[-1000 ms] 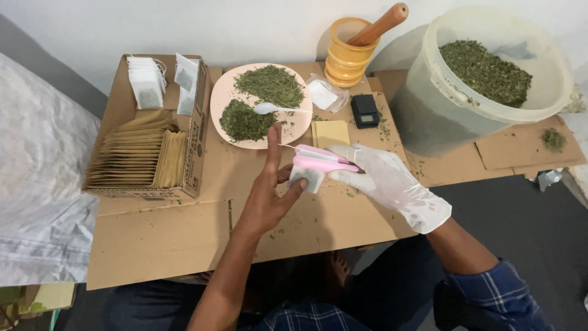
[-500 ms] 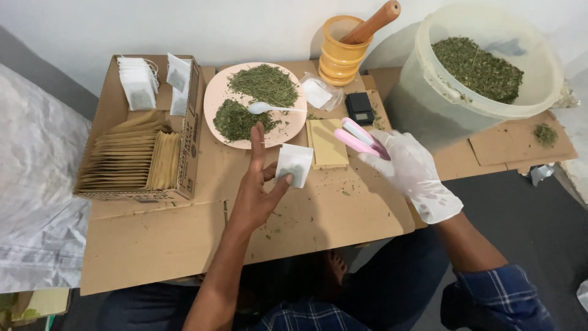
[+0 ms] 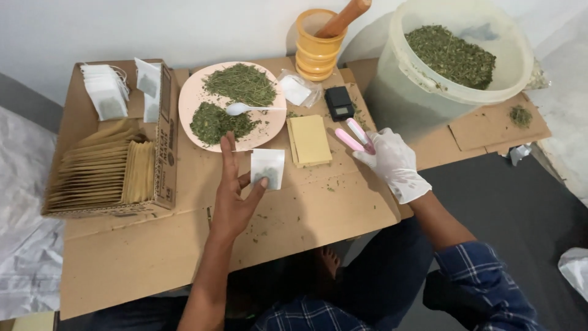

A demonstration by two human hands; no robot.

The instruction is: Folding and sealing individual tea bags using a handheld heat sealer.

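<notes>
1. Two hands work over a cardboard tabletop: the bare left hand pinches a small white filled sachet between thumb and fingertips, index finger stretched toward the plate.
2. The sachet, dark with herb at its lower end, sits just below the pink plate and beside a stack of tan paper envelopes.
3. The gloved right hand grips a pink-and-white handheld sealer, apparently hinged open, near a small black pocket scale.
4. Two heaps of dried green herb and a white plastic spoon lie on the plate.
5. A cardboard box at left holds more envelopes and sachets; a yellow mortar with wooden pestle and a herb-filled white bucket stand behind.
</notes>
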